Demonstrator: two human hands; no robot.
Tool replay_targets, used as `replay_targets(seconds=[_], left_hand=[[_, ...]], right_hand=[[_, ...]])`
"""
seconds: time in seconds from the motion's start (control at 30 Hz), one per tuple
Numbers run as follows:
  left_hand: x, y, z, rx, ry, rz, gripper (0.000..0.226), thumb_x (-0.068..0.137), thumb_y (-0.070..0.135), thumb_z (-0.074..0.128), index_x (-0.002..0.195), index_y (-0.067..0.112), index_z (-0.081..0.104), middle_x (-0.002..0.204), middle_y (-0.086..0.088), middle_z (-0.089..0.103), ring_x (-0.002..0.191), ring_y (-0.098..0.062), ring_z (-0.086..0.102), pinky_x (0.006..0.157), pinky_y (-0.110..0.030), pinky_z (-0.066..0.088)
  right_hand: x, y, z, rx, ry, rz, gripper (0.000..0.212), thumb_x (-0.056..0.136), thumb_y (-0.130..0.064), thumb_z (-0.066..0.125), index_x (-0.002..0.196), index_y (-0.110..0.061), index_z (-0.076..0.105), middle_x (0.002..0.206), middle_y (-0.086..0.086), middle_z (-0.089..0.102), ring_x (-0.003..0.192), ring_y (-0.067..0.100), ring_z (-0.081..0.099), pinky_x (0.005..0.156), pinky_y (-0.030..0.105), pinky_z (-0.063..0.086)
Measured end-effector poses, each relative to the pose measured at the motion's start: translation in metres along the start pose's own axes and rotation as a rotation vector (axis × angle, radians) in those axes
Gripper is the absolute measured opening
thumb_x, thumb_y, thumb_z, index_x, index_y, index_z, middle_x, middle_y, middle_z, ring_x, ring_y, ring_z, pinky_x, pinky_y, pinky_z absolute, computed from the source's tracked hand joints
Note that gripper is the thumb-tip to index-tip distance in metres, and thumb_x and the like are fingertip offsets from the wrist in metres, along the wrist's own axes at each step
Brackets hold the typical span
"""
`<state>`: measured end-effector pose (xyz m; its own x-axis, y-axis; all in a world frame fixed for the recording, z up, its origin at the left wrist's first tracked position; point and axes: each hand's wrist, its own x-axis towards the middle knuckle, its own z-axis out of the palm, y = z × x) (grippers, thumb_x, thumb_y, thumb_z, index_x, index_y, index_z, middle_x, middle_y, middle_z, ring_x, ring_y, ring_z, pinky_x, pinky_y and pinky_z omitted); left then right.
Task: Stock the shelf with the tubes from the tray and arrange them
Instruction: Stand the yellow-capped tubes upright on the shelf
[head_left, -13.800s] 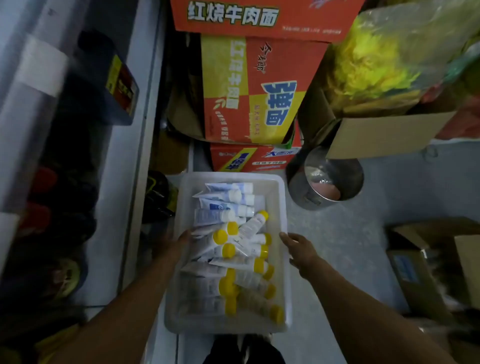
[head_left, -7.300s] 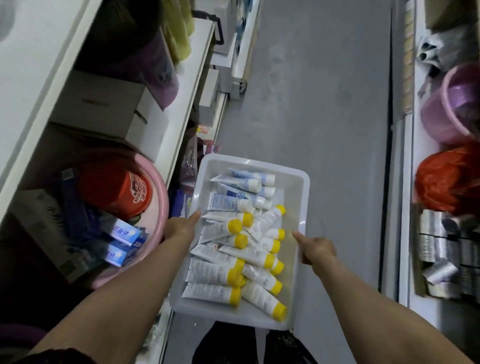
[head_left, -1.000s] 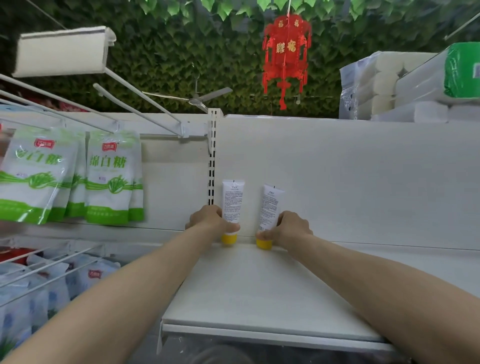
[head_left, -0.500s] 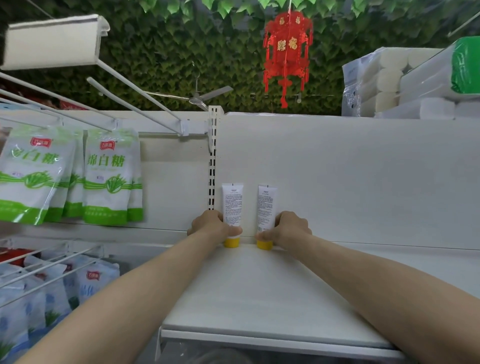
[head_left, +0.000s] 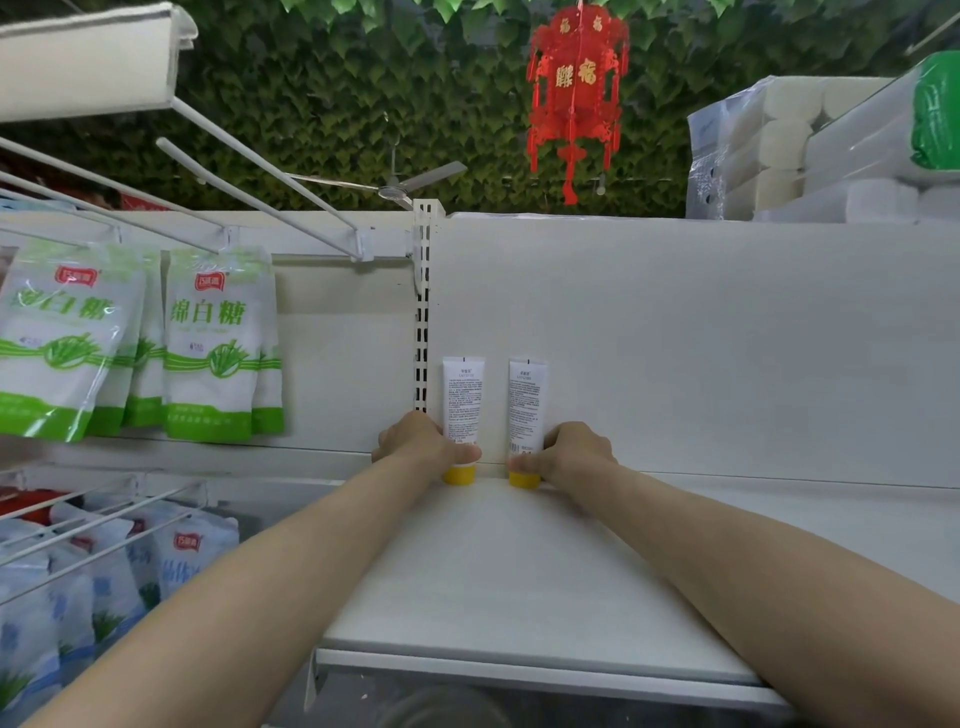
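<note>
Two white tubes with yellow caps stand cap-down at the back of the white shelf (head_left: 519, 571), against its back panel. My left hand (head_left: 421, 447) grips the lower part of the left tube (head_left: 462, 400), thumb across its front just above the cap. My right hand (head_left: 571, 452) grips the lower part of the right tube (head_left: 527, 400) in the same way. Both tubes are upright, a small gap apart, printed backs facing me. The tray is out of view.
A slotted upright post (head_left: 422, 312) stands just left of the tubes. Green-and-white sugar bags (head_left: 213, 343) hang on wire hooks to the left, more bags below. Toilet-roll packs (head_left: 810, 150) sit on top at the right. A red lantern (head_left: 574, 88) hangs overhead.
The right tube, tilted a second ago, now stands straight and closer to the left one. Both hands keep their hold at the tube bases.
</note>
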<state>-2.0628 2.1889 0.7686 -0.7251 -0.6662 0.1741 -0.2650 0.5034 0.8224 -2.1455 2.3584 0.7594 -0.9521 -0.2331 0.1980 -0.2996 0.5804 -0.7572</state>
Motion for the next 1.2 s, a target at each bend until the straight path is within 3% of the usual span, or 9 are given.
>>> replay_targets(seconds=[0.3,0.5,0.7,0.9,1.07,1.2], left_hand=[[0.003,-0.002,-0.002,0.047,0.056,-0.006,0.06,0.048,0.054,0.089,0.085,0.021,0.054,0.111,-0.006,0.062,0.109,-0.029,0.056,0.094,-0.041,0.049],[0.006,-0.004,-0.001,0.07,0.057,0.0,0.068,0.049,0.055,0.088,0.098,0.019,0.058,0.109,-0.004,0.063,0.11,-0.027,0.055,0.093,-0.041,0.05],[0.005,-0.004,-0.001,0.059,0.055,-0.007,0.068,0.047,0.056,0.087,0.097,0.018,0.06,0.108,-0.005,0.064,0.11,-0.027,0.056,0.093,-0.042,0.049],[0.002,-0.004,-0.003,0.026,0.039,0.01,0.064,0.041,0.054,0.086,0.086,0.019,0.06,0.103,-0.004,0.067,0.108,-0.028,0.058,0.093,-0.042,0.05],[-0.001,-0.003,-0.008,0.045,0.015,0.03,0.058,0.049,0.052,0.089,0.086,0.019,0.059,0.099,-0.002,0.068,0.101,-0.027,0.062,0.09,-0.041,0.053],[-0.005,0.0,-0.011,0.051,-0.043,0.021,0.079,0.027,0.064,0.083,0.09,0.018,0.066,0.098,-0.001,0.07,0.099,-0.026,0.064,0.09,-0.04,0.054]], right_hand=[[0.005,0.0,-0.001,0.035,-0.031,-0.001,0.073,0.022,-0.064,0.076,0.084,-0.025,0.072,0.102,0.002,0.069,0.091,0.021,0.066,0.081,0.034,0.057],[0.006,0.001,-0.001,0.05,-0.034,-0.002,0.062,0.032,-0.06,0.081,0.081,-0.023,0.072,0.096,0.001,0.071,0.089,0.02,0.066,0.073,0.03,0.055],[0.008,0.002,-0.002,0.054,-0.045,-0.006,0.052,0.043,-0.055,0.086,0.081,-0.022,0.072,0.09,-0.001,0.072,0.087,0.019,0.067,0.077,0.031,0.056],[0.004,0.002,-0.001,0.066,-0.037,-0.004,0.055,0.039,-0.055,0.084,0.082,-0.022,0.071,0.094,0.0,0.071,0.088,0.02,0.066,0.076,0.032,0.057],[0.004,0.002,-0.002,0.072,-0.047,-0.011,0.049,0.043,-0.054,0.085,0.078,-0.023,0.07,0.096,0.001,0.07,0.089,0.021,0.066,0.078,0.033,0.057],[0.003,0.003,-0.001,0.078,-0.051,-0.002,0.047,0.048,-0.053,0.086,0.08,-0.023,0.069,0.098,0.001,0.07,0.09,0.02,0.065,0.073,0.029,0.054]])
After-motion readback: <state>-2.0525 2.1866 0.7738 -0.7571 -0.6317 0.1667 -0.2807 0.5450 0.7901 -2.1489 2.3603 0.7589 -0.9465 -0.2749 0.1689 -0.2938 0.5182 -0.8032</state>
